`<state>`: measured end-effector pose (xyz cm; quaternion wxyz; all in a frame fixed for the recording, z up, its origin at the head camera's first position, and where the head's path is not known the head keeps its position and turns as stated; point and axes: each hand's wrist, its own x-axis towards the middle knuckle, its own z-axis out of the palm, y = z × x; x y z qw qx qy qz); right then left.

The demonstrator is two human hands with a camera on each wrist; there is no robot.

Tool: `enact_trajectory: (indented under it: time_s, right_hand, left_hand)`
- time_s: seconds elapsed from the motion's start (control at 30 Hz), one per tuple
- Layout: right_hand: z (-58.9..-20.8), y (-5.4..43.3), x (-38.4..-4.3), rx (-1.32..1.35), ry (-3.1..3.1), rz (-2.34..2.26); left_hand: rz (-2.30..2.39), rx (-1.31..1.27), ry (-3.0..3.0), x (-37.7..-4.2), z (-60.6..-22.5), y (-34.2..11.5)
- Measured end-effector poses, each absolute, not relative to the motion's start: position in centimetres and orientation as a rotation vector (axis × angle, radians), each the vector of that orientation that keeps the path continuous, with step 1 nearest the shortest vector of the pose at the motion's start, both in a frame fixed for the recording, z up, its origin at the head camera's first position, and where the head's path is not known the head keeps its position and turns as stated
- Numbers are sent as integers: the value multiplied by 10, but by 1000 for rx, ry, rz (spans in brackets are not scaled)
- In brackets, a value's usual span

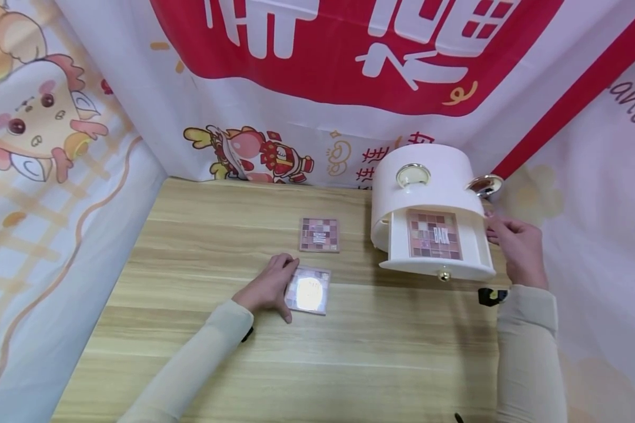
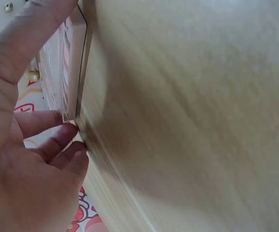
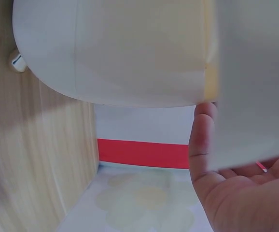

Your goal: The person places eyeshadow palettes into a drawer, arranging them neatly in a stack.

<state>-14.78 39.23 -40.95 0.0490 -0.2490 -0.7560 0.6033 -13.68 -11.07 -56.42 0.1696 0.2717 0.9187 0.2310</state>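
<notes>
Beyond L hand (image 1: 267, 286): 2nd palette (image 1: 319, 235), apart, on worktop (image 1: 190, 235).
Btwn hands: white box (image 1: 444, 185) w/ drawer (image 1: 413, 267) jutting out, 3rd palette (image 1: 434, 235) inside.
R hand (image 1: 521, 249): at box side; can't tell grip.
Near palette (image 1: 308, 291): pinched by L hand, well apart from R hand.

Wood-grain table (image 1: 381, 364); white cloth bkdrop (image 1: 323, 120) w/ red panel (image 1: 330, 82), cartoon print (image 1: 37, 111) L
</notes>
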Motion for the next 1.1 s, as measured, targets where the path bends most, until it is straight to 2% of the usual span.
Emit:
enact_trajectory:
  time_s: [0.3,0.67,0.9,1.1]
  right_hand:
    - [-412,393,-146,-774,-2300,1841]
    - [-412,389,-148,-790,-2324,1839]
    - [-411,390,-148,-774,-2302,1859]
    - [-410,391,-148,-778,-2306,1858]
  left_hand:
    - [646,823,2640,-141,-567,-111]
    - [834,660,2617,-138,-567,-109]
    - [1128,583,2547,-139,-546,-107]
    - [1278,620,2525,-142,-516,-102]
